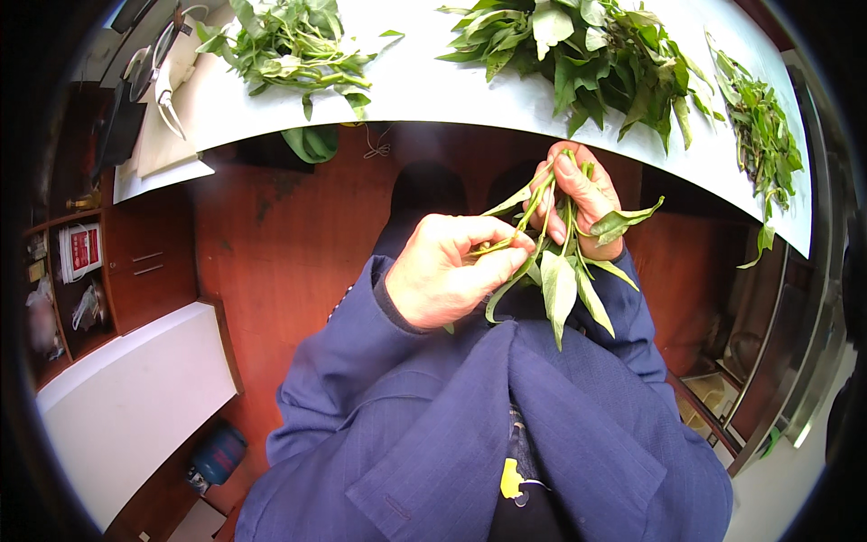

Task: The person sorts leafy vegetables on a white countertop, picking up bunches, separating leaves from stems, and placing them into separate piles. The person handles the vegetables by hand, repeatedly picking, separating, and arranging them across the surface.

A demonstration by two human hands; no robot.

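Note:
My right hand (586, 196) grips several green leafy stems (559, 288), their leaves hanging down in front of my jacket. Thumb and fingers of my left hand (457, 267) pinch a thin stem from the same bunch, just left of the right hand. Both hands are raised off the table, between its near edge and my chest. On the white tabletop (420, 88) lie a pile of leafy stems (291, 61) at the left, a larger dark-leaved heap (603, 61) beyond my right hand, and a narrow strip of small-leaved greens (765, 135) at the far right.
A white cable (166, 101) lies at the table's left end. Beneath the table is a green rounded object (311, 143). A wooden shelf unit (108, 284), a white-topped surface (142, 400) and a blue gas cylinder (218, 452) stand left. Metal framing (813, 271) runs along the right.

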